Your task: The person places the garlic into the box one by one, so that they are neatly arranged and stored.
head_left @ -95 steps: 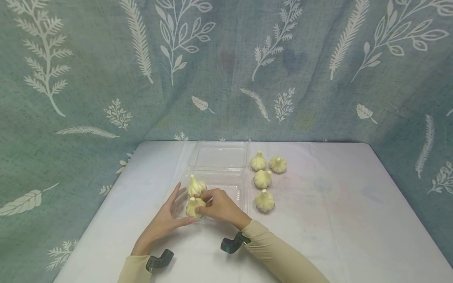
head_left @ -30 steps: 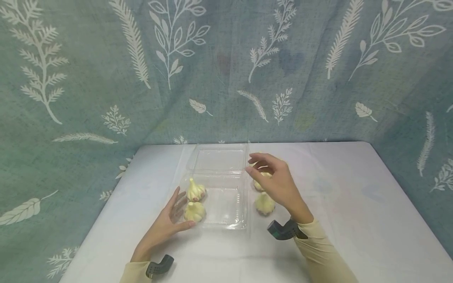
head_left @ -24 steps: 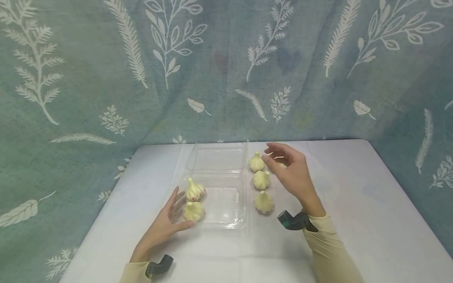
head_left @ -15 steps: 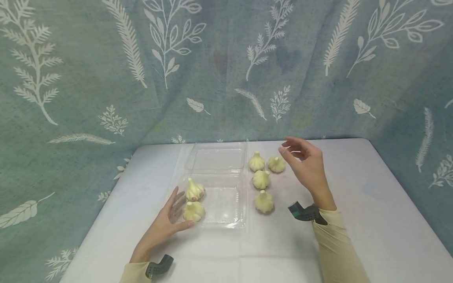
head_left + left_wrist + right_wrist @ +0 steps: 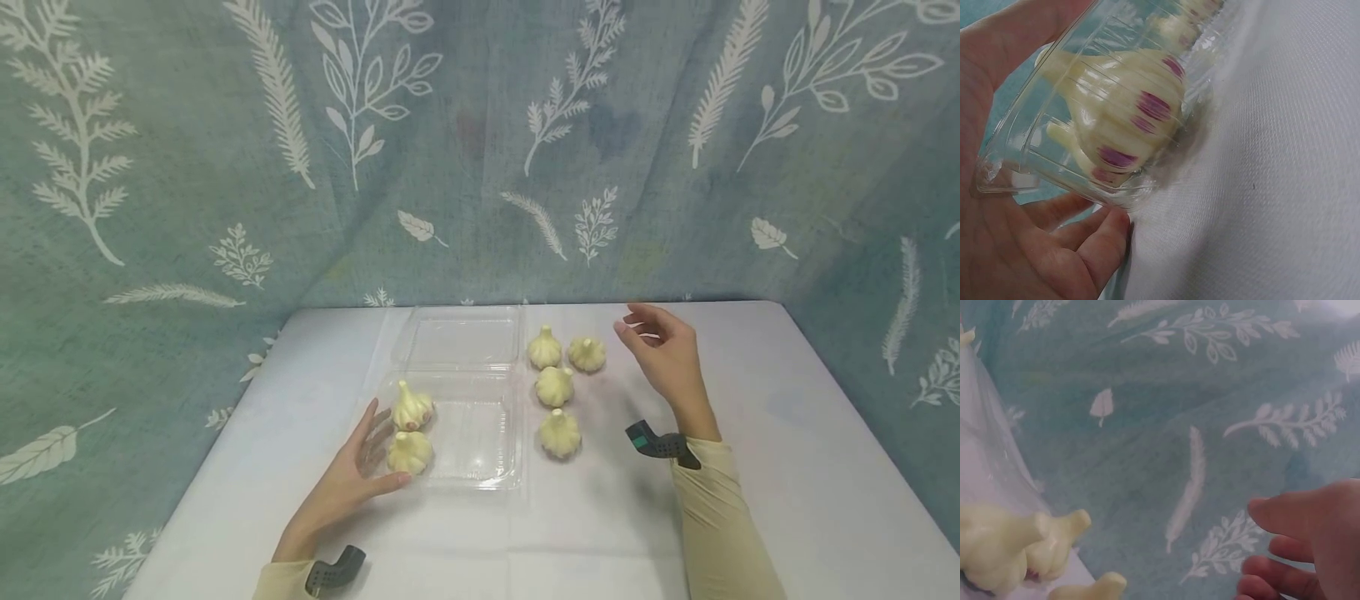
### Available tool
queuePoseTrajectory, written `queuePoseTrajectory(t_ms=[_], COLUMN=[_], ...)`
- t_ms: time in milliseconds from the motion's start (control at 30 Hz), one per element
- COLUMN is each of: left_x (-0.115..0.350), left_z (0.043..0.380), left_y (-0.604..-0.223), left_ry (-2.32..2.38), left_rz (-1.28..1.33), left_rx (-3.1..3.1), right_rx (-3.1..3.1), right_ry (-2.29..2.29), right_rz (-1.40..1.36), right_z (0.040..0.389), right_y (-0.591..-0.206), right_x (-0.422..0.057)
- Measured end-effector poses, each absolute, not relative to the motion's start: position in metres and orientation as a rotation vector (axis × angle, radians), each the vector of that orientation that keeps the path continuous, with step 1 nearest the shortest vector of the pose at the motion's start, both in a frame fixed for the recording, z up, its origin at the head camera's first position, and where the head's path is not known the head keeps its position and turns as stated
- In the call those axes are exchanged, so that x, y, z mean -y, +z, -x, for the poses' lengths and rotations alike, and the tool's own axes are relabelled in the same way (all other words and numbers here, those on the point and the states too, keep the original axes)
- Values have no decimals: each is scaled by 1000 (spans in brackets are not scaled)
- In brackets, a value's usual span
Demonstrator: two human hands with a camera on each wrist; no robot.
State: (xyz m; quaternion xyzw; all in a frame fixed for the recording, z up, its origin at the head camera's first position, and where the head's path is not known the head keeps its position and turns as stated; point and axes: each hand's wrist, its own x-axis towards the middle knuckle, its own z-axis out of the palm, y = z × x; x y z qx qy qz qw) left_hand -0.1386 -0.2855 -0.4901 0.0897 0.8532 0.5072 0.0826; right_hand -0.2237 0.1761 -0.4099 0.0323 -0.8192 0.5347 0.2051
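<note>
Fingers of the left hand [image 5: 347, 477] stand wide from the thumb, around the near left corner of the clear plastic container [image 5: 474, 433] and touching it. Two garlic bulbs [image 5: 412, 410] [image 5: 410, 452] lie along the container's left side, one behind the other. To its right sit four loose bulbs [image 5: 555, 386], three roughly in a column and the fourth just beside the farthest. Right of the container, past these, the right hand [image 5: 666, 354] is raised, fingers loosely bent, a narrow gap to the thumb. All the bulbs are squat and pale yellow, ribbed, with blunt stems. Behind the container its thin, glossy lid [image 5: 465, 340] lies folded back.

Purple streaks on a bulb in the container, barely hinted at from the head, show boldly in the left wrist view, as does the fine weave of the white cloth [image 5: 795, 500] beneath; blurred pale shapes [image 5: 1175, 30] at that view's top are perhaps more bulbs. From the right wrist, the thick stems appear side-on against the leaf-printed curtain [image 5: 480, 217] behind the container.
</note>
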Motion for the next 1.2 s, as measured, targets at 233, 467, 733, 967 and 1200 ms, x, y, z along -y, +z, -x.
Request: queuePoseTrajectory(t_ms=[233, 467, 733, 967, 1200], left_x=[285, 284, 282, 283, 282], left_z=[137, 138, 138, 138, 138], left_y=[-491, -492, -490, -493, -490], left_ry=[1488, 1483, 1489, 1478, 1481], left_rz=[-258, -226, -205, -210, -209], left_rx=[-2562, -2557, -2544, -2545, -2542], right_rx=[2343, 2420, 2507, 2602, 2612], right_ry=[1477, 1487, 1555, 1586, 1636], right_rz=[-42, 8, 62, 80, 59], right_z=[231, 241, 249, 252, 253], right_y=[-428, -447, -464, -476, -486], right_x=[-180, -186, -187, -183, -182])
